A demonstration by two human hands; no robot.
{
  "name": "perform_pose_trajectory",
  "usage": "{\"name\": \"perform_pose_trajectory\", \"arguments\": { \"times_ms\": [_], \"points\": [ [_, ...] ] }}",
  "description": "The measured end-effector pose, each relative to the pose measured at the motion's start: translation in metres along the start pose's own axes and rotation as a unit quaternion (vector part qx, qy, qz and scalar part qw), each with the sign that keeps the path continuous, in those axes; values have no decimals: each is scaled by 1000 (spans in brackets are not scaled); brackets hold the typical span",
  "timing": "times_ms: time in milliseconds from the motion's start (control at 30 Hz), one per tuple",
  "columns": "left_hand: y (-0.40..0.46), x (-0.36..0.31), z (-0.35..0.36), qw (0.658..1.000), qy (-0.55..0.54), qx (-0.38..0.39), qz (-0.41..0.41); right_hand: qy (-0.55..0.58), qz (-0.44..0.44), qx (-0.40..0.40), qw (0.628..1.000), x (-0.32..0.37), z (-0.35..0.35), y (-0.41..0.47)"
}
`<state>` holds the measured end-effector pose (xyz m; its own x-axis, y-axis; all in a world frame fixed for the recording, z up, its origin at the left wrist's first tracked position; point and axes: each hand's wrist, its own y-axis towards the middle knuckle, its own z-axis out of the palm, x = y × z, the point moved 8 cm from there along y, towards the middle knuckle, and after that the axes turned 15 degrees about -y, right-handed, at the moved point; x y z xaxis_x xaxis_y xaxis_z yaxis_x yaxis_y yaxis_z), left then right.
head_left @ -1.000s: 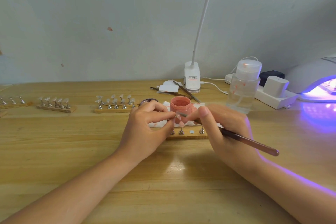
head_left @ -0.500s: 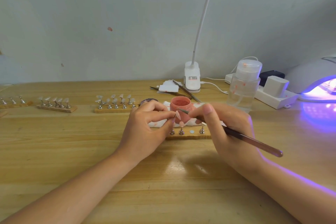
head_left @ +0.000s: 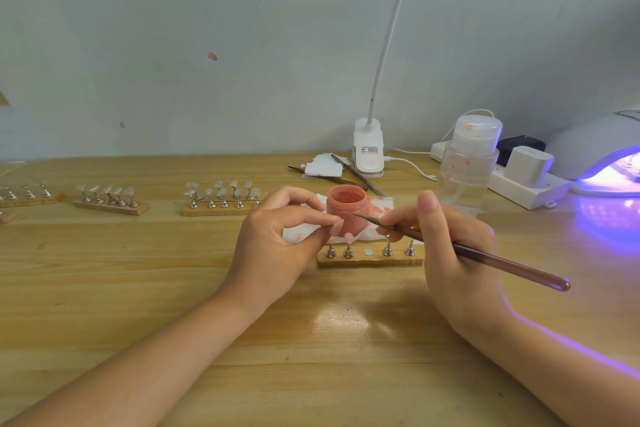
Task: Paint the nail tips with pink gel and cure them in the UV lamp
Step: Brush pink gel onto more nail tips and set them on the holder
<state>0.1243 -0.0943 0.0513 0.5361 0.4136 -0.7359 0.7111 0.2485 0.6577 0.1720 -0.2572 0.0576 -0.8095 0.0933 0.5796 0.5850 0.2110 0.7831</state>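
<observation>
far left on the table [head_left: 104,288] sit wooden stands of clear nail tips [head_left: 221,192], still unpainted by the look of them. my left hand [head_left: 277,246] pinches one small nail tip [head_left: 337,227] between thumb and forefinger, fingers curled tight, just in front of the open pink gel jar [head_left: 346,206]. under it, near me, is the wooden holder [head_left: 370,258] with metal pegs, one spot bare and one peg carrying a pink tip. my right hand [head_left: 450,253] grips the brush [head_left: 460,250] like a pen, its point close to the jar and aimed at the pinched tip but not touching it. far right, the uv lamp [head_left: 602,156] glows violet, well apart from the work.

what worries me: the tip is tiny and held only at its edge, so a firm stroke could flick it out or smear gel onto my fingers. my wrist could also knock the jar or the pegs, they stand so close. wet gel may sag if curing is delayed.
</observation>
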Motion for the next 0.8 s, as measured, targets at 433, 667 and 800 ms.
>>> {"name": "perform_pose_trajectory", "arguments": {
  "times_ms": [433,667,800],
  "points": [
    [0,1,-2,1000,-2,-19,0,-98,-92,63,989,15,12,-5],
    [1,3,-2,1000,14,-16,1,-98,-86,61,990,14,12,-4],
    [0,4,-2,1000,20,-13,1,-116,-90,49,988,16,12,-3]
  ]
}}
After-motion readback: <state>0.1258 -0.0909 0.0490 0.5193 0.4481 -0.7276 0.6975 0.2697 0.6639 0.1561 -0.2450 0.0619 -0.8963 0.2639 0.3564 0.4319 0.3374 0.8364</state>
